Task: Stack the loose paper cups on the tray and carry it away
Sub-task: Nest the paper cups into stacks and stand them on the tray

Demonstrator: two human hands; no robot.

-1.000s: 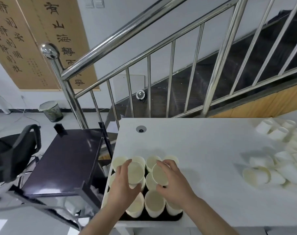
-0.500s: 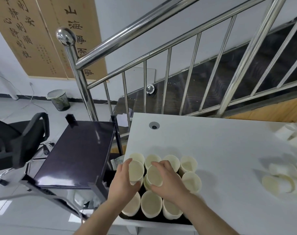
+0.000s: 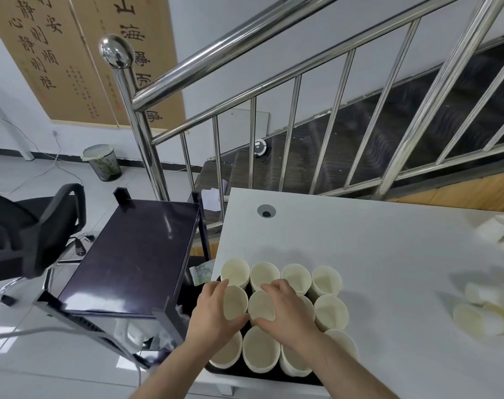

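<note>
A dark tray sits at the near left corner of the white table, packed with several upright stacks of cream paper cups. My left hand grips the middle-left cup stack with fingers over its rim and thumb beneath. Beside it, my right hand grips the neighbouring middle cup stack the same way. Loose cups lie on their sides at the table's right edge.
A dark glossy side cabinet stands left of the table, with a black office chair beyond it. A steel stair railing runs behind the table. A waste bin stands on the floor by the wall.
The view has shifted left, so the tray sits further right in frame. Both hands stay on the two middle cup stacks, with fingers now closed more around the rims.
</note>
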